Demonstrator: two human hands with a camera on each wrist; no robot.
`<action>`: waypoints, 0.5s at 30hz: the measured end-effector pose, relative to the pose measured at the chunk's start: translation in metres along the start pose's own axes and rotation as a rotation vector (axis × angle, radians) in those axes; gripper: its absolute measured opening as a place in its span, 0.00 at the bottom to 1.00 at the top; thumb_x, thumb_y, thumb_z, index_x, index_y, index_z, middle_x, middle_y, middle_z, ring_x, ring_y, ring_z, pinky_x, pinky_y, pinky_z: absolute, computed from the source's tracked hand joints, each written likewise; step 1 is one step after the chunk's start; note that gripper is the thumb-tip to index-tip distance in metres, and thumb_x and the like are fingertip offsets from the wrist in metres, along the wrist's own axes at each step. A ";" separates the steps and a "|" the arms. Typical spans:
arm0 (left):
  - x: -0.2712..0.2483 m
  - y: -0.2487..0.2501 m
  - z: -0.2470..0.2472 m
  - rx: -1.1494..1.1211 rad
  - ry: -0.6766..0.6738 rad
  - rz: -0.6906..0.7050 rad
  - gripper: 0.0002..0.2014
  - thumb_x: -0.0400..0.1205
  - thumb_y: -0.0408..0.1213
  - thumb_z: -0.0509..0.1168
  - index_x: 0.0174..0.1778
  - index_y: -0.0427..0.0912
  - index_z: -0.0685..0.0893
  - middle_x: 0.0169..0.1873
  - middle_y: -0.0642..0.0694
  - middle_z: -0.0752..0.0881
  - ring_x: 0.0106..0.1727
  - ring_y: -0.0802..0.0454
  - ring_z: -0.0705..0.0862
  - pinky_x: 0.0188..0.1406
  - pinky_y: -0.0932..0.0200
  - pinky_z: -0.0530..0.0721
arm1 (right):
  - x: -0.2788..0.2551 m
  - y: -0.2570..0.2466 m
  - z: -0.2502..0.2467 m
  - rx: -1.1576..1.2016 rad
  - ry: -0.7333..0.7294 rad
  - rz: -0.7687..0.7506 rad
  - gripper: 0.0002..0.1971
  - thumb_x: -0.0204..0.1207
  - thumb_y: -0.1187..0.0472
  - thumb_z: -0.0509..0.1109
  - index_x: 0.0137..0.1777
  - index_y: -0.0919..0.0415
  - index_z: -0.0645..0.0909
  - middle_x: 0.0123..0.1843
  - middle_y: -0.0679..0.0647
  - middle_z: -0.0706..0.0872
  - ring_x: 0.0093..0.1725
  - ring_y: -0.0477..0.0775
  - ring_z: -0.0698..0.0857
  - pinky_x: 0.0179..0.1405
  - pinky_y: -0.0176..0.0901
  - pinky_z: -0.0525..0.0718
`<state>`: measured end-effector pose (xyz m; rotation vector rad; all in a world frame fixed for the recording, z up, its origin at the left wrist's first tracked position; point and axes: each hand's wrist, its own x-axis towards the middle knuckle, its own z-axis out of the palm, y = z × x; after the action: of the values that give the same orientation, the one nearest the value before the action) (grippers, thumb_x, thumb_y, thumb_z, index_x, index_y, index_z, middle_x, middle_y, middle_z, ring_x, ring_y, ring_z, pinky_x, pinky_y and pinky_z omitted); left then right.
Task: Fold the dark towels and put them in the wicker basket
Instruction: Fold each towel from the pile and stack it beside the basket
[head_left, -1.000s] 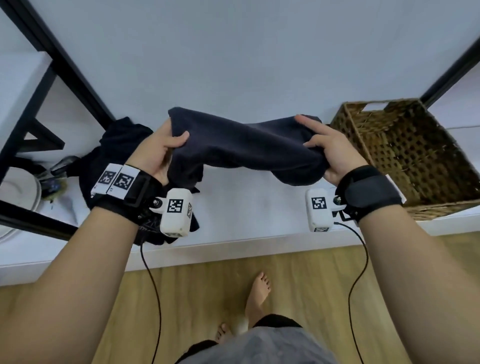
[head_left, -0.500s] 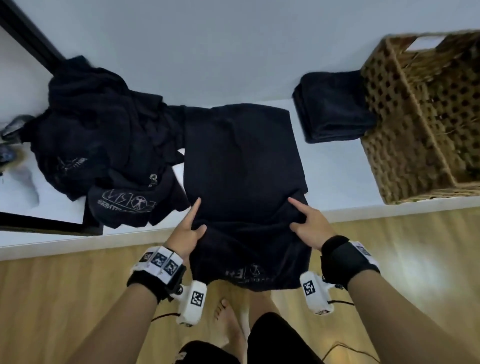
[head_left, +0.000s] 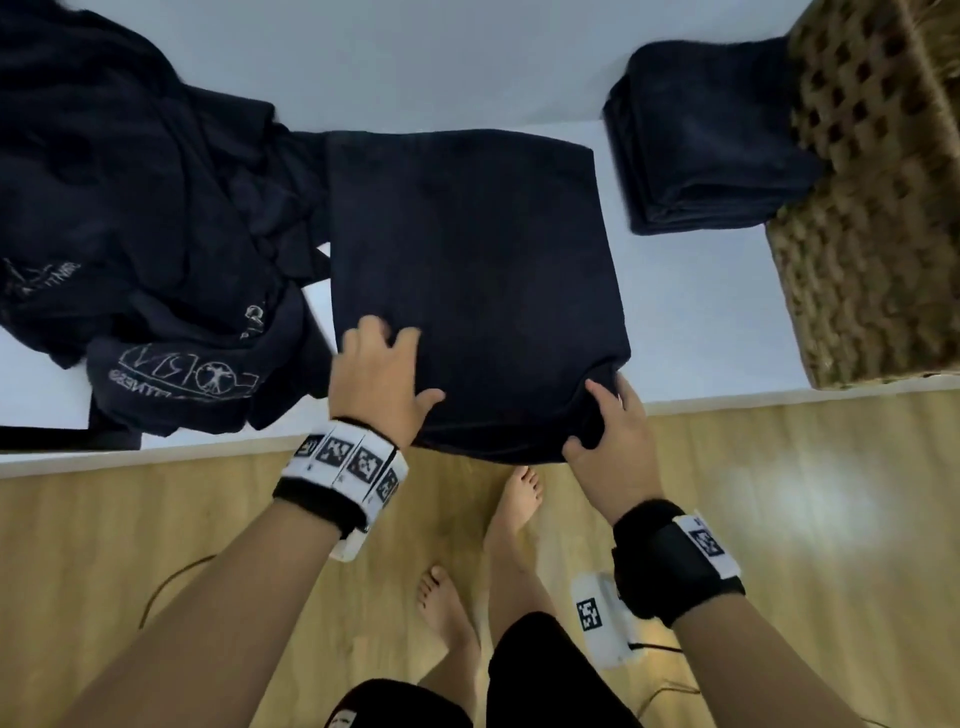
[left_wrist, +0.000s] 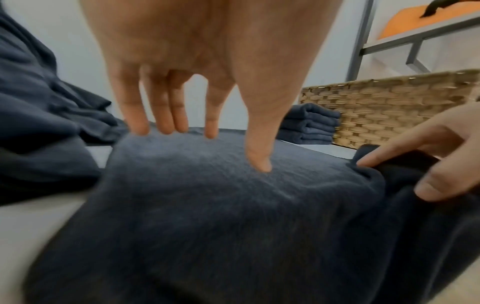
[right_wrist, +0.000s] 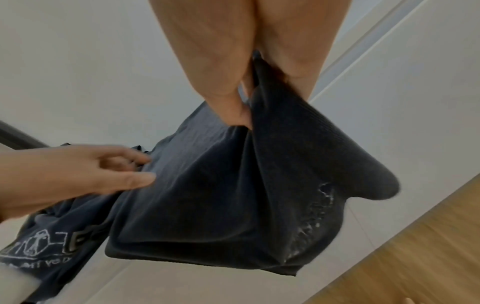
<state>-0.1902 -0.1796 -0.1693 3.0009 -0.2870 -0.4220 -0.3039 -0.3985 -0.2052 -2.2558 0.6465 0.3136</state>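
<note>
A dark towel (head_left: 472, 270) lies spread on the white table (head_left: 691, 317), its near end hanging over the front edge. My left hand (head_left: 382, 364) rests flat on its left side with straight fingers (left_wrist: 179, 115) pressing the cloth (left_wrist: 233, 205). My right hand (head_left: 610, 421) pinches the towel's near right corner (right_wrist: 272, 144) between thumb and fingers. A folded dark towel (head_left: 701, 150) sits against the wicker basket (head_left: 872, 208) at the right. Several unfolded dark towels (head_left: 135, 234) with white print lie heaped at the left.
The wooden floor (head_left: 805, 519) and my bare feet (head_left: 519, 493) lie below the table's front edge. In the left wrist view a grey metal shelf frame (left_wrist: 363, 37) stands behind the basket (left_wrist: 389, 109). A black bar (head_left: 67, 439) runs under the heap.
The towel, first held up between both hands, now lies on the table. My left hand has moved onto it and flattened; my right hand has gathered the near right corner.
</note>
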 end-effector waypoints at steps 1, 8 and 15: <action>0.016 0.004 0.002 -0.007 -0.056 0.055 0.41 0.73 0.56 0.75 0.80 0.52 0.66 0.78 0.38 0.63 0.78 0.38 0.63 0.74 0.44 0.70 | 0.000 -0.003 -0.001 -0.005 0.002 0.019 0.33 0.74 0.67 0.71 0.79 0.53 0.70 0.86 0.50 0.57 0.80 0.51 0.67 0.70 0.32 0.65; 0.063 0.000 0.015 0.000 -0.313 0.111 0.54 0.70 0.62 0.74 0.84 0.64 0.45 0.85 0.51 0.35 0.86 0.47 0.38 0.82 0.42 0.55 | 0.047 -0.056 -0.029 -0.391 0.281 -0.049 0.15 0.72 0.58 0.73 0.60 0.53 0.86 0.74 0.59 0.77 0.69 0.63 0.77 0.63 0.64 0.76; 0.053 -0.002 0.015 -0.060 -0.331 0.077 0.54 0.69 0.60 0.76 0.84 0.65 0.46 0.84 0.55 0.33 0.85 0.50 0.36 0.85 0.45 0.52 | 0.160 -0.110 -0.027 -0.320 0.004 -0.239 0.25 0.83 0.59 0.64 0.80 0.57 0.69 0.86 0.60 0.58 0.82 0.59 0.62 0.78 0.53 0.66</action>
<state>-0.1443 -0.1897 -0.1980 2.8398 -0.4051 -0.9021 -0.1090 -0.4106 -0.1853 -2.6085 0.3400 0.3109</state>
